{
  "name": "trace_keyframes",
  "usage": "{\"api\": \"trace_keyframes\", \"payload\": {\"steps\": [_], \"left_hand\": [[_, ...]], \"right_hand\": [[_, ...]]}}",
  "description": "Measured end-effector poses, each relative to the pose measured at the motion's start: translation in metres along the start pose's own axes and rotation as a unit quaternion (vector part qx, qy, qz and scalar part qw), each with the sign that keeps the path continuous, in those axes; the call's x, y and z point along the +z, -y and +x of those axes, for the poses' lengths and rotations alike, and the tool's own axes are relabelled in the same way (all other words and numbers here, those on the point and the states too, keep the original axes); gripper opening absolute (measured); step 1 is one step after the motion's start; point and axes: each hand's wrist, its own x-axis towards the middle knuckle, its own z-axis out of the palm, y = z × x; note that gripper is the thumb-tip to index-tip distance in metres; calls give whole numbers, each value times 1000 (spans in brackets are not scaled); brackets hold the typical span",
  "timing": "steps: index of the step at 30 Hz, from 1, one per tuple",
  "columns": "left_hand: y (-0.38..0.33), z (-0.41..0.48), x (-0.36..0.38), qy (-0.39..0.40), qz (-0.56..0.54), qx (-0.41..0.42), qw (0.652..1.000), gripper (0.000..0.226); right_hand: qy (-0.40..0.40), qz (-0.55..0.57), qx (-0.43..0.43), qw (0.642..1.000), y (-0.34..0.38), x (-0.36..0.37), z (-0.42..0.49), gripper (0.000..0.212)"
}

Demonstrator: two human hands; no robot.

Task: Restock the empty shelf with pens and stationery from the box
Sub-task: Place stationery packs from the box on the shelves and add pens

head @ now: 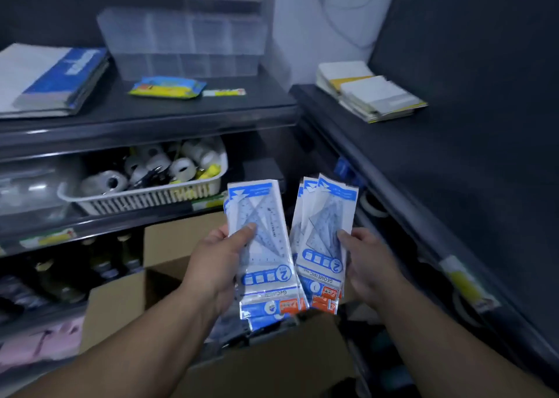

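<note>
Left hand (211, 267) grips ruler-set stack (263, 240); right hand (370, 264) pinches fanned packs (323, 231), maybe 3, above box (115, 307)

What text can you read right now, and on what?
"GEOMETRIC": upside down on the right packs, gripped by the right hand.
"2": circled, on right packs and left packs, in the left hand.
Shelf tags and blue book: too blurred.

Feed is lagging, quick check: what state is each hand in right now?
Left hand: holds the left stack of ruler packs, thumb on front.
Right hand: holds the right stack of ruler packs, fanned.
</note>
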Motion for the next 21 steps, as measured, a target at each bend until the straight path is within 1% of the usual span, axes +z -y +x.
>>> {"api": "trace_keyframes", "payload": {"steps": [2,4,8,9,11,14,16,18,19,21], "left_hand": [[-2,-13,40,57,4,-6,998,30],[2,-27,85,95,32,5,995,31],[26,-54,179,107,96,73,987,17],[34,-62,200,110,106,85,985,16],[52,-76,237,132,109,82,982,19],[79,-92,283,182,136,58,972,23],[92,-95,306,194,184,69,961,23],[100,-94,322,209,206,87,952,27],[103,-94,330,221,211,90,948,30],[106,-95,343,245,216,87,941,37]], "right_hand": [[-22,16,-17,999,18,-32,-12,15],[-44,21,-35,998,32,-66,-23,11],[-59,44,-68,995,58,-139,-46,12],[-60,50,-76,994,64,-157,-52,12],[-58,61,-92,992,73,-191,-62,13],[-38,74,-111,990,82,-236,-77,21],[-5,105,-111,988,86,-263,-83,27],[38,129,-98,986,87,-284,-88,35],[48,128,-97,986,87,-293,-88,32],[36,126,-94,987,86,-305,-86,22]]}}
